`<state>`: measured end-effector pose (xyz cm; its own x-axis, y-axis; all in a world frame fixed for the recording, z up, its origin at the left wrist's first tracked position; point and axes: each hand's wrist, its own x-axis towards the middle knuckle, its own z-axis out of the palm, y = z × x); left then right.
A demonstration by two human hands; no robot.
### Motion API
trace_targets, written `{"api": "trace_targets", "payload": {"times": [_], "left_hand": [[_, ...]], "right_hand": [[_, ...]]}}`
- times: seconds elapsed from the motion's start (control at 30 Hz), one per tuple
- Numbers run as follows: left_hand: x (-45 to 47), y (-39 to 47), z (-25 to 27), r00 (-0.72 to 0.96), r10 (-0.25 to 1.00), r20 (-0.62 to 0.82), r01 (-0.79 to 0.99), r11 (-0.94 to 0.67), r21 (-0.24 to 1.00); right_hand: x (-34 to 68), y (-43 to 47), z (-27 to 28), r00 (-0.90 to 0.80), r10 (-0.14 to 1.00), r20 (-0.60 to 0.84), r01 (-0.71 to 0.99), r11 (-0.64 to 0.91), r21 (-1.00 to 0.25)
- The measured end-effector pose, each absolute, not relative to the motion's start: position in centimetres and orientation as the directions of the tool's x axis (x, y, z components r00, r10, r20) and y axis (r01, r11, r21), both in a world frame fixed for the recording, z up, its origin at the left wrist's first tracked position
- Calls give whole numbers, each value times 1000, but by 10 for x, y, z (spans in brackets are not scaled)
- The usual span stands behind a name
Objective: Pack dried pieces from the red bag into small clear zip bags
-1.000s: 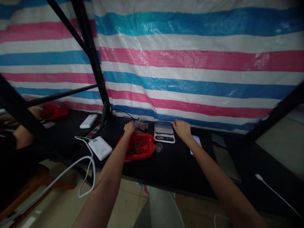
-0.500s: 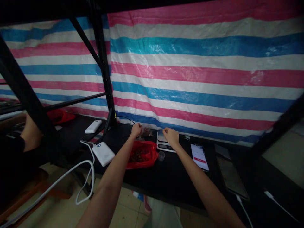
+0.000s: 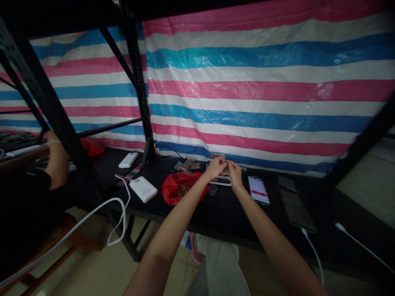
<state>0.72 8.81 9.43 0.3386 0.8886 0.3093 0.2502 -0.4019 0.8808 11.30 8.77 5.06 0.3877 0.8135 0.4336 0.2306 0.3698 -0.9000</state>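
Observation:
My left hand [image 3: 217, 167] and my right hand [image 3: 235, 174] meet above the digital scale [image 3: 222, 181], fingertips pinched close together. Between and just behind them shows a small clear plastic bag [image 3: 219, 156] with brownish contents, and both hands grip it. My fingers cover part of the bag and most of the scale. Left of the scale, a red plastic bag [image 3: 168, 190] lies open with small brown-gold pieces [image 3: 182, 190] inside. A small clear cup [image 3: 212, 189] stands in front of the scale. Several filled little bags [image 3: 187, 165] lie behind the red bag.
Two white power banks [image 3: 143, 189] with a white cable lie to the left. A lit phone [image 3: 258, 190] and a dark phone [image 3: 296, 210] on a cable lie to the right. Black shelf posts [image 3: 138, 90] frame the table. Another person's arm [image 3: 58, 162] is at far left.
My left hand has moved right, from beside the little bags to over the scale, and now meets my right hand. A small bag now shows at my fingers. The camera view has shifted slightly.

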Motion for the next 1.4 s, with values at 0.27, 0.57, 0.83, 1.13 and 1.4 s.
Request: {"api": "trace_targets", "payload": {"times": [0.27,0.57,0.83,1.13,1.4], "left_hand": [[26,47,102,402,807,433,671,-581,460],[73,46,29,218,873,437,708,-450,545],[64,43,4,294,865,406,715,-481,507],[55,48,-3,460,789,407,691,-606,393],[60,53,-7,443,792,420,681,-602,417]], "right_hand": [[139,40,64,306,778,549,203,510,-836],[155,40,3,368,797,479,166,451,-877],[159,33,-19,333,819,468,239,406,-882],[168,35,-29,359,834,419,159,388,-908],[165,35,-25,426,646,634,554,368,-747]]}}
